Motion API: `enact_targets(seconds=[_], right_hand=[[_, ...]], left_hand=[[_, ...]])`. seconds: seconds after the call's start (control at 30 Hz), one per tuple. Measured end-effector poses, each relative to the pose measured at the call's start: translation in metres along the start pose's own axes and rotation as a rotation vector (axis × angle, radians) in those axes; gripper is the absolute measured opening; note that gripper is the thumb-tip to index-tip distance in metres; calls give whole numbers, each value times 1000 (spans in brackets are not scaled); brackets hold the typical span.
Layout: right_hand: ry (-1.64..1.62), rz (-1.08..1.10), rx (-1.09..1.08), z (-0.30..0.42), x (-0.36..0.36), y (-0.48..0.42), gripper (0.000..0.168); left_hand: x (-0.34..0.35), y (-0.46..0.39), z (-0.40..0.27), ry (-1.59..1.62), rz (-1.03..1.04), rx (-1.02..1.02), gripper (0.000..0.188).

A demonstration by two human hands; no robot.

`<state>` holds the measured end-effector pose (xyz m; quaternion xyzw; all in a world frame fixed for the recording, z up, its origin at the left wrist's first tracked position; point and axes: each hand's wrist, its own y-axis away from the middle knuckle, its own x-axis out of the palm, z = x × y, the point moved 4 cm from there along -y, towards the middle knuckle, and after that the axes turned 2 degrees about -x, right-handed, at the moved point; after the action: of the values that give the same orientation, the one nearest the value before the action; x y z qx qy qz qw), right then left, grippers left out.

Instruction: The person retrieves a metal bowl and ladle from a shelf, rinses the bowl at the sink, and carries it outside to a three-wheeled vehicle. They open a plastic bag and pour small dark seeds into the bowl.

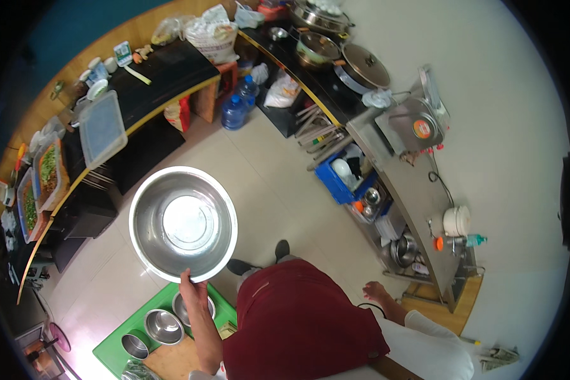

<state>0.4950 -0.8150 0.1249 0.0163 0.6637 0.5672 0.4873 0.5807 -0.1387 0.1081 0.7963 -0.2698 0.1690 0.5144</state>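
Observation:
My left hand (194,288) grips the near rim of a large stainless steel basin (145,228). The basin is held out over the floor, its shiny inside facing up with nothing in it. My right hand (374,290) hangs beside my dark red apron (304,318), holding nothing, its fingers loosely bent. Under my left forearm, a green tabletop (116,346) carries a steel bowl (164,327), a smaller steel pot (135,345), and another steel bowl (179,308) partly hidden by the arm. A wooden board (173,360) lies beside them.
At left, a curved black counter (164,71) holds tubs of chopped food (50,173) and a translucent lid (103,130). Blue water bottles (233,113) stand on the floor. Along the right are covered pans (365,66), a steel counter (415,185) and a blue crate (332,179).

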Motion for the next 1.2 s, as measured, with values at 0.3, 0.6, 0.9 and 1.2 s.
enact_targets(seconds=[0.3, 0.6, 0.9, 1.2], right_hand=[[-37, -13, -84, 31, 6, -57, 20], [-18, 11, -29, 29, 10, -82, 36], [207, 82, -377, 49, -8, -151, 33], [130, -13, -488, 105, -47, -215, 33]], left_hand=[[11, 6, -22, 32, 36, 63, 34], [16, -3, -22, -33, 74, 103, 42], [33, -3, -5, -44, 66, 147, 42], [92, 13, 8, -57, 42, 283, 39]])
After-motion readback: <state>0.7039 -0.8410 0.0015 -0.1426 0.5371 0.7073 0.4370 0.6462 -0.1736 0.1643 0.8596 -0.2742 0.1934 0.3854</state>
